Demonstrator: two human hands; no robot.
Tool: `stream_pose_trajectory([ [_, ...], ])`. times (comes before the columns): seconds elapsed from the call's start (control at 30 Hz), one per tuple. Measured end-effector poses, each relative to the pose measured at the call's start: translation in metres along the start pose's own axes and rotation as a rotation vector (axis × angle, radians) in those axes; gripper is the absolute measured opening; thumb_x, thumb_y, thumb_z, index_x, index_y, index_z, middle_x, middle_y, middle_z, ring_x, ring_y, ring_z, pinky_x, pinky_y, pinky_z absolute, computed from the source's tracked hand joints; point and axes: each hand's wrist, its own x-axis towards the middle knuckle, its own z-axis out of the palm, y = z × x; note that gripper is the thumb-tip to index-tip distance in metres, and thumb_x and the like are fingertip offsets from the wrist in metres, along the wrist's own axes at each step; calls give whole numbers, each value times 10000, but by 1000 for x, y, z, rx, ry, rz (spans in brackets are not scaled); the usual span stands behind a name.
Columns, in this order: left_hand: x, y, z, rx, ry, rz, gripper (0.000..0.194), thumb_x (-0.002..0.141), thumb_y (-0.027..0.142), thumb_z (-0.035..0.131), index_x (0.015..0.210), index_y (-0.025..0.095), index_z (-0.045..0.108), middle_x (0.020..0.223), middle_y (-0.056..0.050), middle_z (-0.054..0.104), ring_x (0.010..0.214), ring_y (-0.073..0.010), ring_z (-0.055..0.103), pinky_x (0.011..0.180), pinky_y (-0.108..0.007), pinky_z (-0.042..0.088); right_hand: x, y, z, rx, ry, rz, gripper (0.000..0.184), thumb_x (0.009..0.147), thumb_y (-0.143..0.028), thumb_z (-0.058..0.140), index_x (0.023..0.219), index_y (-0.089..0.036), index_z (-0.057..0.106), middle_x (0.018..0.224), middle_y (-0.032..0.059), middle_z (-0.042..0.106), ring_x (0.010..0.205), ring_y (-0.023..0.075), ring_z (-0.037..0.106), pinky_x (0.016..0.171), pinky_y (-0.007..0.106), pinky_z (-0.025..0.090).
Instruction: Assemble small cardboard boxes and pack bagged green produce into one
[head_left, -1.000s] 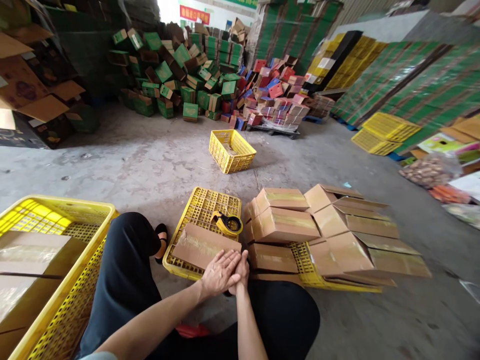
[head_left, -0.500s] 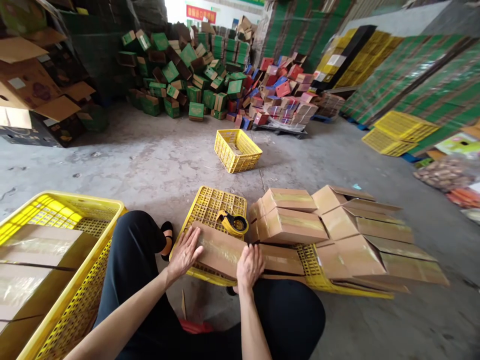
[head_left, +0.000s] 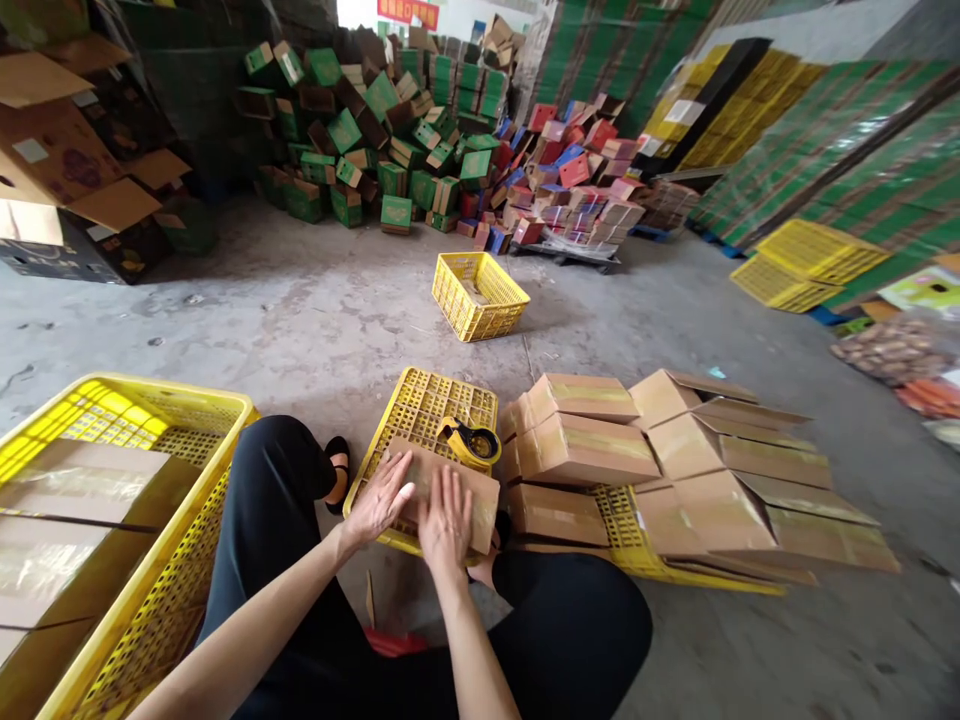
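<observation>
A small brown cardboard box with clear tape on it lies on an upturned yellow crate in front of my knees. My left hand lies flat on the box's left end, fingers stretched out. My right hand presses flat on the box's near side, fingers spread. A yellow tape dispenser rests on the crate just behind the box.
Taped brown boxes and open-flapped ones are piled to the right on a flat yellow crate. A large yellow crate holding taped boxes stands at the left. A small yellow basket sits farther off, with heaps of green and red cartons behind.
My hands went from together at the box's near edge, to apart at its two ends, to both lying flat on it. The box has turned and now looks shorter.
</observation>
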Motion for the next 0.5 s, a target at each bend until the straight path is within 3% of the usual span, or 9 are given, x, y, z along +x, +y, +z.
stream_pose_trajectory([
  [0.13, -4, 3, 4, 188, 27, 55, 678, 1085, 541, 364, 1676, 238, 227, 1649, -96, 422, 1539, -287, 377, 1270, -497, 304, -25, 54, -16, -48, 21, 262, 709, 1073, -562, 230, 1631, -141, 346, 1679, 187, 356, 1516, 373, 393, 1172, 539, 380],
  [0.23, -7, 3, 2, 272, 66, 35, 716, 1054, 604, 402, 1667, 258, 269, 1666, -91, 387, 1542, -313, 365, 1284, -526, 252, -36, 69, -15, 55, 6, 409, 805, 1048, -643, 199, 1664, -127, 225, 1648, 232, 392, 1441, 370, 499, 1102, 472, 468],
  [0.3, -8, 5, 2, 292, 95, 3, 748, 1044, 631, 392, 1668, 235, 273, 1666, -114, 381, 1541, -335, 359, 1280, -553, 243, -39, 69, -12, 119, 6, 439, 810, 1044, -651, 202, 1671, -138, 196, 1636, 242, 405, 1423, 361, 524, 1083, 460, 488],
  [0.4, -6, 20, 9, 280, 151, -61, 789, 1036, 661, 362, 1659, 182, 297, 1644, -171, 407, 1543, -383, 340, 1256, -616, 256, -40, 57, -8, 47, 85, 439, 760, 1057, -590, 209, 1646, -117, 287, 1665, 266, 336, 1491, 422, 418, 1141, 602, 404],
  [0.5, 2, 52, 24, 160, 123, -24, 788, 1041, 652, 361, 1645, 147, 322, 1629, -195, 430, 1561, -378, 304, 1239, -602, 305, -32, 29, 0, -22, 97, 211, 675, 1058, -456, 281, 1603, -70, 382, 1651, 286, 350, 1536, 470, 313, 1173, 739, 254],
])
